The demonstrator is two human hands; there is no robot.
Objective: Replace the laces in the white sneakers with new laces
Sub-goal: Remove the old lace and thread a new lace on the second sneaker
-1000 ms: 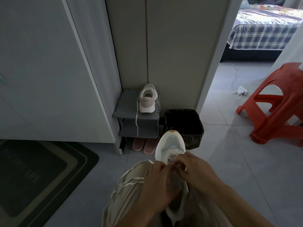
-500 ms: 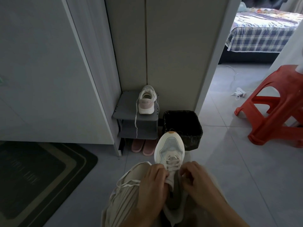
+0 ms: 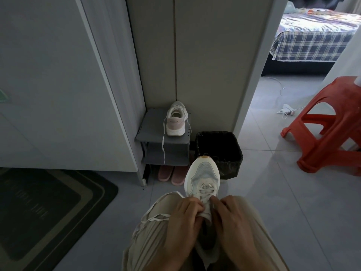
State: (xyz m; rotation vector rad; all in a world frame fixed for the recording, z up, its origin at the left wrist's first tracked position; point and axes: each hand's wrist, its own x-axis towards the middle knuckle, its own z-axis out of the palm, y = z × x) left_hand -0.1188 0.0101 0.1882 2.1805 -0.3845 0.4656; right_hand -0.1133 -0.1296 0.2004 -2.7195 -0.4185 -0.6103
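We see 2 hands on 1 white sneaker point(image 3: 203, 177) lying on the lap, toe pointing away. The left hand point(image 3: 183, 218) and right hand point(image 3: 232, 218) curl tight on either side of its throat, by the lace point(image 3: 205, 191) — whether they pinch it we cannot tell. The other sneaker point(image 3: 176, 119) stands on the grey shelf point(image 3: 150, 132).

We see a pale grey tiled floor point(image 3: 293, 192), brighter toward the right. A dark doormat point(image 3: 48, 208) lies at lower left, in front of a white cabinet point(image 3: 48, 94). Ahead stands a beige panelled wall point(image 3: 205, 55), with a small grey shoe rack point(image 3: 152, 124) in the corner, pink slippers point(image 3: 172, 174) beneath it and a black bin point(image 3: 237, 153) just beside it. At right stands a red plastic stool point(image 3: 328, 137). Through the doorway we make out a plaid-covered bed point(image 3: 312, 42) and a white power strip point(image 3: 287, 109) on the tiles.
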